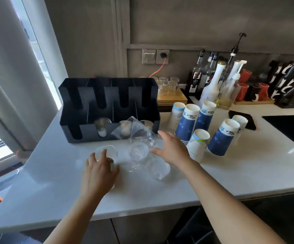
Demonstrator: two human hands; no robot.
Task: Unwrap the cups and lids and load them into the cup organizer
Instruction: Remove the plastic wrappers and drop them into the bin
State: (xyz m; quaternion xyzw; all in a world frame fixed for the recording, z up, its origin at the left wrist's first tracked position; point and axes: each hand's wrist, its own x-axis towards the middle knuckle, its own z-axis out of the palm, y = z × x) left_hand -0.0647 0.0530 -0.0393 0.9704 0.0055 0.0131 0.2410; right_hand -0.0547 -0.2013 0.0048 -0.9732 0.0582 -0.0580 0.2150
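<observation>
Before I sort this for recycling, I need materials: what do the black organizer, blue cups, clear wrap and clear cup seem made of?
Black organizer: probably rigid plastic or acrylic, smooth with dull sheen; coated metal is possible. Blue cups: paper, matte printed walls, rolled white rims. Clear wrap: thin plastic film, see-through and crinkled. Clear cup in the left hand: transparent glossy plastic.

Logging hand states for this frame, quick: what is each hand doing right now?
Left hand: fingers curled round a clear cup.
Right hand: open, fingers spread over the plastic wrap, holding nothing.
</observation>
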